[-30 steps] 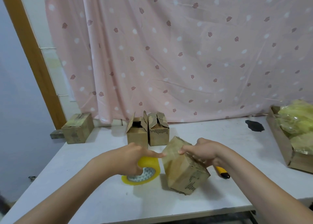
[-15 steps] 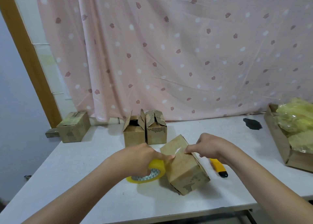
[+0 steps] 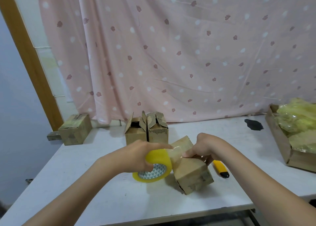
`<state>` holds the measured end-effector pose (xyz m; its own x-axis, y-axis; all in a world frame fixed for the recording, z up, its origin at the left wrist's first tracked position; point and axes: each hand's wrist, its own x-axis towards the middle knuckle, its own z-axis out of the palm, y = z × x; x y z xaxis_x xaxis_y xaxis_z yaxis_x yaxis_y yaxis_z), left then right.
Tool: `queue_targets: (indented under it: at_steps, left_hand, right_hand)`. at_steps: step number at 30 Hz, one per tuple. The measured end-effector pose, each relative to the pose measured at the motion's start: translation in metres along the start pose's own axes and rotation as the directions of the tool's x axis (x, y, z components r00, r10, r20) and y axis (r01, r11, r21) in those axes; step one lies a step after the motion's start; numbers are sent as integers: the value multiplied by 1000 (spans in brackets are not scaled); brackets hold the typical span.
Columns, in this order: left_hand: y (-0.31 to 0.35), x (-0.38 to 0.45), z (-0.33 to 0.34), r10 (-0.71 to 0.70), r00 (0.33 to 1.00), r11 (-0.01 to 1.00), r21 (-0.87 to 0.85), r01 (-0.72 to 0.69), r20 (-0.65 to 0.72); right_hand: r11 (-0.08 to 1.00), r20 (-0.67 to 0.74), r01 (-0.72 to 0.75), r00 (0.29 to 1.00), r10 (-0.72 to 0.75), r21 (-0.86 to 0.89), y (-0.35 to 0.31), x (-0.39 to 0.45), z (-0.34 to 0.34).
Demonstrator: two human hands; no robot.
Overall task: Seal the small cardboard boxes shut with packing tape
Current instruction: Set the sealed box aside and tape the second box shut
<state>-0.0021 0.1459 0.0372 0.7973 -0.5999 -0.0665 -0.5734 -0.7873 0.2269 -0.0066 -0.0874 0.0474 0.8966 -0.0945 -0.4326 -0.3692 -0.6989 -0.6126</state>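
Yellow roll (image 3: 158,164) gripped in my left hand (image 3: 136,155), right hand (image 3: 203,148) pinching tape end onto box (image 3: 191,167); mid-taping, next probably pull strip across seam, then cut.

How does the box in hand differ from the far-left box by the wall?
The box in hand sits tilted on one corner, gripped by the right hand; the far-left box rests flat, untouched. Tape from the roll in the left hand reaches the first; the far-left box's flaps already lie closed. Both are small brown cardboard.
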Motion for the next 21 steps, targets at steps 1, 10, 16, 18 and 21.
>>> queue_targets:
  at_steps: [1, 10, 16, 18, 21]
  left_hand:
    - [-2, -1, -1, -3, 1000, 1000, -29, 2, -14]
    - [-16, -4, 10, -70, 991, 998, 9, 69, 115]
    - [-14, 2, 11, -59, 990, 998, 6, 59, 126]
    - [-14, 3, 13, -57, 992, 998, 5, 56, 116]
    - [-14, -1, 15, -47, 994, 999, 20, 45, 97]
  right_hand:
    - [999, 1, -9, 1000, 9, 38, 3, 2, -1]
    - [975, 99, -70, 994, 50, 210, 27, 5, 4]
    - [984, 81, -58, 996, 45, 169, 22, 7, 4]
    - [999, 15, -37, 999, 37, 23, 17, 5, 7]
    - [962, -168, -10, 985, -37, -272, -1, -8, 16]
